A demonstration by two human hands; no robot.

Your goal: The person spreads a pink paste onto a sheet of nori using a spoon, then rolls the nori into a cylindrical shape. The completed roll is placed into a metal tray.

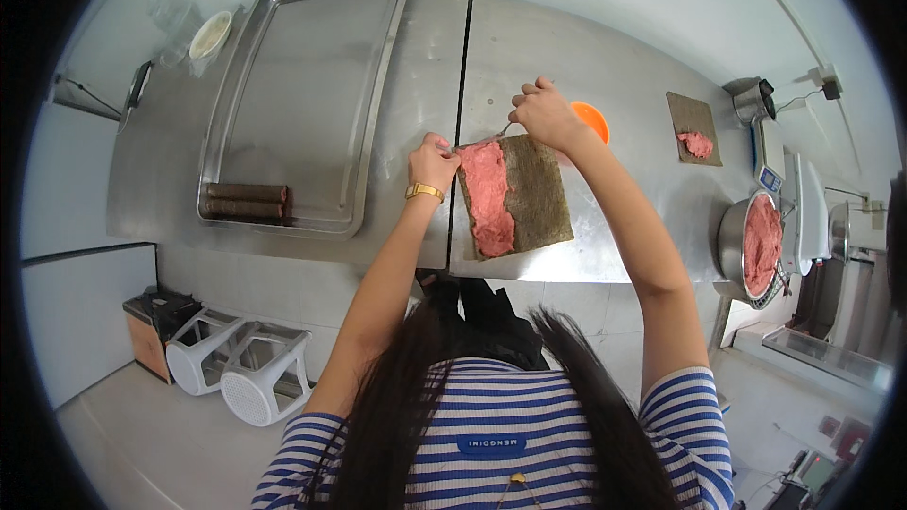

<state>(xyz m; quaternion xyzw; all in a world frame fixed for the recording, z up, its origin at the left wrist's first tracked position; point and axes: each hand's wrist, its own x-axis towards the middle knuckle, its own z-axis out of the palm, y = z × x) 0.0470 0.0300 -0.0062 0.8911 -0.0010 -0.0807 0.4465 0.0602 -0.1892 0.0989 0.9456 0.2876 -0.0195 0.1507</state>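
Observation:
A dark seaweed sheet (540,191) lies on the steel table in front of me. Pink minced meat (488,203) covers its left part in a long strip. My left hand (435,166) is closed at the sheet's far left corner, thumb and fingers pinching the edge. Above the far edge, my right hand (543,116) grips a thin metal utensil (499,133). Its tip reaches the far end of the meat; whether it is a spoon or a knife is unclear. An orange bowl (592,121) stands right beside my right wrist, partly hidden by it.
A large metal tray (354,132) at left holds seaweed rolls (248,200) in its near corner. At right are another seaweed sheet (694,113) with a meat lump, a scale (768,159) and a steel bowl of minced meat (763,244). White stools (265,373) stand below left.

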